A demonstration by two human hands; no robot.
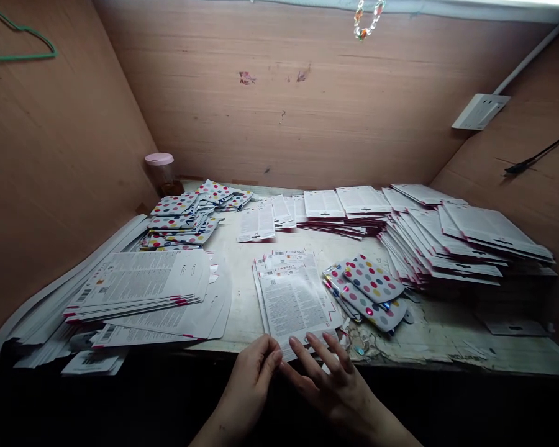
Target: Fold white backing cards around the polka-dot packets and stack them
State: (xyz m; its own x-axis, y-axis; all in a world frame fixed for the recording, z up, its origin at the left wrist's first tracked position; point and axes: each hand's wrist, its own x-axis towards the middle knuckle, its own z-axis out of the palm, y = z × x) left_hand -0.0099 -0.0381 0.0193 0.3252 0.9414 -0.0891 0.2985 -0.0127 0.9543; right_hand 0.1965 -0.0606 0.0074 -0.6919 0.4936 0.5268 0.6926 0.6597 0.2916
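Several printed white cards point(295, 298) lie in a loose pile at the table's front middle. My left hand point(255, 372) is closed at the pile's near left corner, thumb and fingers pinched together; what they hold, if anything, is too small to tell. Beside it, my right hand point(328, 375) has its fingers spread over the near edge of the top card, one fingertip close to my left thumb. Polka-dot pouches point(372, 279) lie just right of the pile.
Stacked cards with rounded ends point(140, 282) lie left. More polka-dot pouches point(181, 220) and a pink-lidded cup point(159, 167) stand behind them. Large card stacks point(475, 233) fill the right side; other cards point(323, 205) line the back. The table's front edge point(428, 366) is worn.
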